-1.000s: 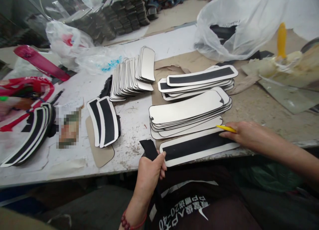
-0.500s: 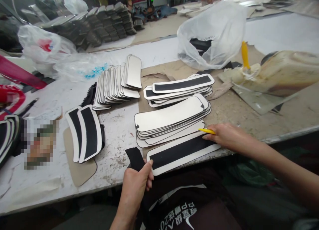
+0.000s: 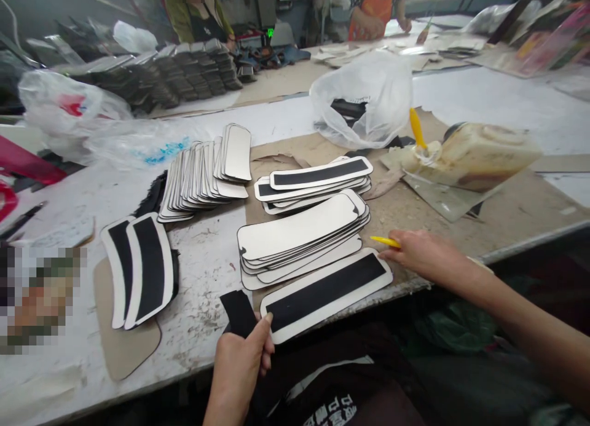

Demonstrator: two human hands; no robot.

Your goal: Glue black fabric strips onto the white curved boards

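Observation:
A long white piece with a black strip on it (image 3: 329, 291) lies at the table's front edge. My left hand (image 3: 244, 355) pinches its left end, thumb on top, and a loose black strip (image 3: 238, 312) sticks out beside the thumb. Just off the piece's right end, my right hand (image 3: 410, 251) is closed on a yellow tool (image 3: 386, 241), whose tip points left. Behind the piece is a stack of long white pieces (image 3: 295, 229). Farther back lie more white pieces with black strips (image 3: 321, 173).
At the left are curved pieces with black panels (image 3: 151, 266) and a fanned stack of small white pieces (image 3: 237, 152). A plastic bag (image 3: 385, 100) and a glue-stained container (image 3: 488, 155) with a yellow handle stand behind. Two people are across the table.
My right hand has moved off the piece's right end, taking the yellow tool along. My left hand still holds the left end. The view has tilted up and shifted right.

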